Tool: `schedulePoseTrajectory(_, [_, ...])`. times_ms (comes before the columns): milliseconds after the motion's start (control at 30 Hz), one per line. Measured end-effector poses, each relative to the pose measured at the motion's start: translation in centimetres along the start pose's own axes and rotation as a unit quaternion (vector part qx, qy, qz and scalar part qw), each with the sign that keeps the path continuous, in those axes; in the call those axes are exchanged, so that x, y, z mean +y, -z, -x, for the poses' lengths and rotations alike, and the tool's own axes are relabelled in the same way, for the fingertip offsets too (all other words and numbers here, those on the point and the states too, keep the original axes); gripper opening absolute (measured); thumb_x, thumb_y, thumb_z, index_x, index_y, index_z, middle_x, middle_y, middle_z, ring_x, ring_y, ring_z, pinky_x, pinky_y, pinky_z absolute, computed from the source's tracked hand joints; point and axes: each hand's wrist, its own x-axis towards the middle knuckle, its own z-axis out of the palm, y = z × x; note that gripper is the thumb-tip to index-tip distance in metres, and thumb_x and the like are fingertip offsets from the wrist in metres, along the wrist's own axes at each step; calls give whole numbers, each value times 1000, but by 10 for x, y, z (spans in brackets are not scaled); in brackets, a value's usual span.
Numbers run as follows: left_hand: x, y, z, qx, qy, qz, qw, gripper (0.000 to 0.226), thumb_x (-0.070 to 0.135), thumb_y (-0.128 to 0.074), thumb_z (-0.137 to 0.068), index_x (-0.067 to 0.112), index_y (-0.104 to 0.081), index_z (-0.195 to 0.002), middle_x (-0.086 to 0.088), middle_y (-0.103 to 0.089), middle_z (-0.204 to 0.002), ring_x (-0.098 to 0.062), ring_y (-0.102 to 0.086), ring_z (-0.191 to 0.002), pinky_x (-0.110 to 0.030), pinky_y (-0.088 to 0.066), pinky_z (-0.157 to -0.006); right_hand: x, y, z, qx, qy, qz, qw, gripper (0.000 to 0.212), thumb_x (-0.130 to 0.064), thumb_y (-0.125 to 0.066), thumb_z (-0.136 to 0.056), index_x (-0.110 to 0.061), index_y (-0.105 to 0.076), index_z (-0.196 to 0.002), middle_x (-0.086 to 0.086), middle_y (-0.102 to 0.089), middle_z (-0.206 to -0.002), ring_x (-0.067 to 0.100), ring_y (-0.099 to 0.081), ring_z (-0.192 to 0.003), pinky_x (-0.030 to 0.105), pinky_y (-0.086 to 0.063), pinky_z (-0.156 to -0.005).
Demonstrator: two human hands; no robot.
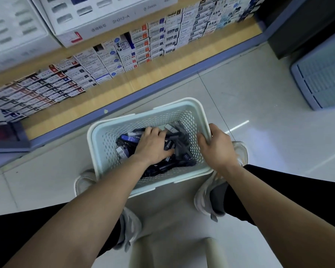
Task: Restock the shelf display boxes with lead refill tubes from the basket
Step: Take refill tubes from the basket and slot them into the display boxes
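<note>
Your left hand (153,145) down in basket (106,149), fingers (160,132) bent over lead refill tubes (127,141), hold unclear; your right hand (218,147) grips basket rim.

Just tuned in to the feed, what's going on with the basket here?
A person is bent over a white basket on the floor, in front of the shelf display boxes. The left grip is down among the lead refill tubes in the basket, fingers over the pile; whether it holds one is unclear. The right grip holds the basket's right rim. Neither is at the shelf.
</note>
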Motion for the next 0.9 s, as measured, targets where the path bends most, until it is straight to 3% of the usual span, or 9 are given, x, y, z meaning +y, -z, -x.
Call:
schedulePoseTrajectory(233, [6,9,-1,-31,19,11,999,96,63,-68,-81,8,-32,-151,-13,-44,-144,-31,-40,-131,-40,-33,-112,-1,2,-2,-19,2,-2,1000,23,-34,-54,-98,-11,-55,-91,4,-58,-69,23,-54,-59,35,-42,-52])
schedulePoseTrajectory(400, [10,8,3,-67,65,64,994,93,54,-76,-79,6,-35,-147,-15,-45,-139,-31,-45,-127,-41,-42,-105,-3,4,0,-21,14,0,1000,23,-36,-56,-98,-15,-58,-89,-2,-56,-66,21,-54,-56,30,-39,-48])
schedulePoseTrajectory(667, [8,14,6,-100,92,133,982,88,53,-74,-81,8,-36,-147,-11,-40,-137,-31,-50,-122,-39,-45,-94,-3,5,2,-10,15,-11,1000,22,-36,-59,-97,-18,-58,-83,-6,-53,-62,17,-51,-54,28,-35,-48])
schedulePoseTrajectory(767, [4,14,6,-112,90,153,978,87,50,-75,-82,7,-36,-147,-12,-44,-142,-31,-48,-126,-39,-44,-99,-4,5,2,-8,17,-10,1000,22,-36,-59,-97,-19,-57,-82,-7,-52,-61,15,-50,-54,27,-33,-47])
schedulePoseTrajectory(900, [0,18,9,-123,106,248,955,83,41,-76,-86,10,-32,-150,-7,-50,-143,-23,-52,-117,-31,-42,-92,-2,4,1,-7,18,-8,1000,24,-38,-58,-97,-17,-58,-83,-4,-56,-63,18,-53,-55,30,-39,-49])
